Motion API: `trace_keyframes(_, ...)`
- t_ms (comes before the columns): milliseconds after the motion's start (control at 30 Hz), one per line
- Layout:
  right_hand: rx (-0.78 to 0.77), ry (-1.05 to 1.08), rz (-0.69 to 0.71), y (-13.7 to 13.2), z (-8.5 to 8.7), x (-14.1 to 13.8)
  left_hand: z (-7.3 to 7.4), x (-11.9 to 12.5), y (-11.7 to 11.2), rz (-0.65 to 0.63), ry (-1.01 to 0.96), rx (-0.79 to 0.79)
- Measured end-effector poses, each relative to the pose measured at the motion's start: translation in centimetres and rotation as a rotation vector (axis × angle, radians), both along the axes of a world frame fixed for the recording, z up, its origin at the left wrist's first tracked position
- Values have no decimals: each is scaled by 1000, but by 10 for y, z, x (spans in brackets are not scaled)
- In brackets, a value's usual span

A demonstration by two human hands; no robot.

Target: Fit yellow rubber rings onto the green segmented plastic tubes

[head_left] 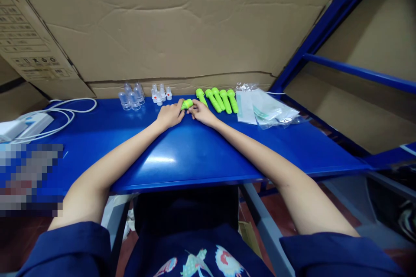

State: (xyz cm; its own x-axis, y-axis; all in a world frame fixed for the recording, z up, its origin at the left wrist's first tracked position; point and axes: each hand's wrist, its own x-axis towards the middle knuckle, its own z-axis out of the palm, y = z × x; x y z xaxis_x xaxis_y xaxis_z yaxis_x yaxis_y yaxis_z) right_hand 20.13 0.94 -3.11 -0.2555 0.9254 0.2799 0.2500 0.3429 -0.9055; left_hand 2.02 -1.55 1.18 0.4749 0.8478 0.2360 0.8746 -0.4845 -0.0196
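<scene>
A bright green torch-shaped plastic piece [187, 104] is held low over the blue table between my two hands. My left hand [170, 114] is closed around its narrower part, which the fingers mostly hide. At its wider right end, my right hand [204, 113] has its fingers curled and pinching. Just behind my right hand lies another green torch-shaped piece [201, 94], partly covered by it. Several more green pieces [225, 101] lie side by side to the right. Beyond my left hand stand several small clear pieces with white bases [159, 97], some with red dots.
Several larger clear plastic bottle-shaped pieces [131, 100] stand at the back left. Clear plastic bags with white sheets [264, 107] lie at the right. A white power strip [35, 126] and looped cable [72, 114] occupy the far left. Cardboard [182, 30] walls the back; a blue frame [312, 39] rises at right.
</scene>
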Motion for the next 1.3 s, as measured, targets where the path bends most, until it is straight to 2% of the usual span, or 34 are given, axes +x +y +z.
trace_keyframes(667,19,-18,26,2,-2,2,-1,0,4,-6,-44,-12)
trace_keyframes(767,29,2,49,1,-3,3,2,-5,13,7,-216,-128)
trace_keyframes(900,65,7,53,-1,-5,1,6,-14,22,-27,-702,-514)
trace_keyframes(967,81,-13,55,-1,-5,1,6,-16,22,-52,-872,-630)
trace_keyframes(1067,85,-32,53,0,-6,2,5,-17,22,-89,-967,-674)
trace_keyframes(1300,84,-17,14,-7,1,-1,-1,-20,29,-164,-992,-721)
